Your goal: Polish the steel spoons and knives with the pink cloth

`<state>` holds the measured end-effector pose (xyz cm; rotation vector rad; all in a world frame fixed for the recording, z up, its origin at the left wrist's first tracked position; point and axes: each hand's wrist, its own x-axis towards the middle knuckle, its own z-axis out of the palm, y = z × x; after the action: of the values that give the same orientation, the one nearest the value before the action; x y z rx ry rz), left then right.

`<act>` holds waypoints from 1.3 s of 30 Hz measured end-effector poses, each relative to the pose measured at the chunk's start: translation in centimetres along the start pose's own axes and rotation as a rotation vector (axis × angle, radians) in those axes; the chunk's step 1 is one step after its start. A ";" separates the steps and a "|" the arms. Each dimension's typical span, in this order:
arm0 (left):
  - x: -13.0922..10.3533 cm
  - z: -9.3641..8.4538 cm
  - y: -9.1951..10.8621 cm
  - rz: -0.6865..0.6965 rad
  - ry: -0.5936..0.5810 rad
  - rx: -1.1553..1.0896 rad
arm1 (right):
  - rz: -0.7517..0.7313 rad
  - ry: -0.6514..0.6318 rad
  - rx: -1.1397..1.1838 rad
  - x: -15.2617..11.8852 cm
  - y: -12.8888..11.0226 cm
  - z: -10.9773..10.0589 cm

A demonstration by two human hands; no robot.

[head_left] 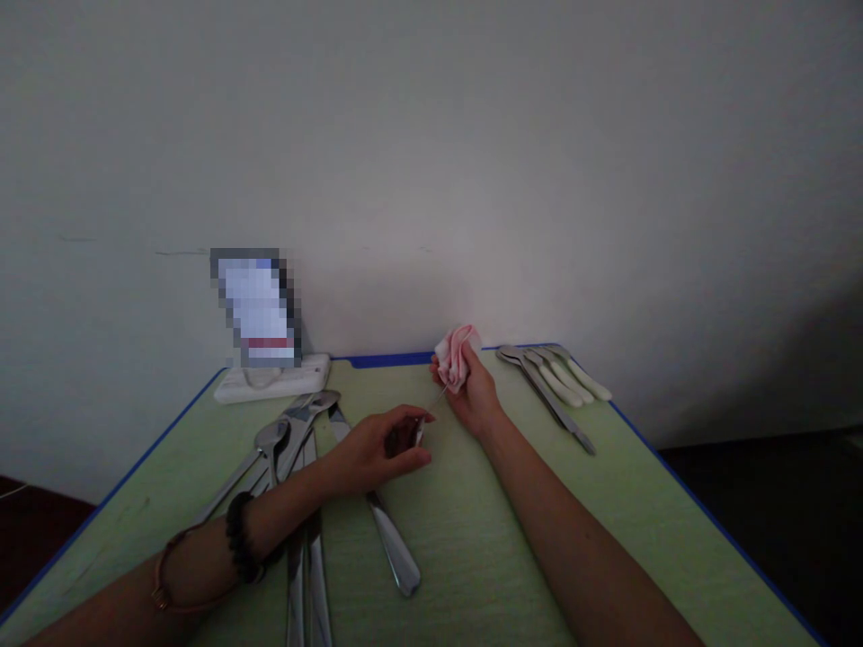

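My left hand (384, 449) is curled with thumb and fingers around the shiny end of a thin piece of metal cutlery (421, 431). Its narrow shaft slants up to the right into a crumpled pink and white cloth (457, 357). My right hand (475, 386) is closed on that cloth, which hides the cutlery's far end, so its kind cannot be told. Beneath my left forearm lies a loose pile of metal cutlery with spoons (272, 438) and long flat handles. One flat metal handle (395, 544) points toward me, below my left hand.
At the right back lie long metal spoons (539, 395) beside several utensils with cream handles (563, 377). A phone with a blurred screen (260, 310) leans upright on a white base (270, 377) at the left back. The green table (472, 557) has blue edges and meets a wall.
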<state>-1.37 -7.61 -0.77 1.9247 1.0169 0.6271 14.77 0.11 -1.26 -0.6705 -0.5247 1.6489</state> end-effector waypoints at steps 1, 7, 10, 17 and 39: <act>0.0 0.0 0.0 0.001 -0.012 -0.011 | -0.002 0.005 0.006 0.0 0.0 0.0; -0.1 0.0 -0.4 0.015 -0.045 -0.052 | 0.024 0.006 -0.016 0.0 -0.1 0.0; 0.1 0.0 -0.6 0.014 -0.006 -0.064 | 0.034 -0.099 -0.100 -0.3 0.0 -0.1; 0.5 0.1 -1.1 -0.033 0.115 -0.116 | 0.013 -0.337 -0.315 -1.1 0.3 -0.1; 0.5 0.0 -0.6 -0.043 0.100 -0.079 | 0.023 -0.373 -0.390 -1.0 0.3 -0.5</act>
<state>-1.39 -6.98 -1.26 1.8136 1.0769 0.7347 15.02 -0.97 -1.74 -0.6509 -1.1311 1.7181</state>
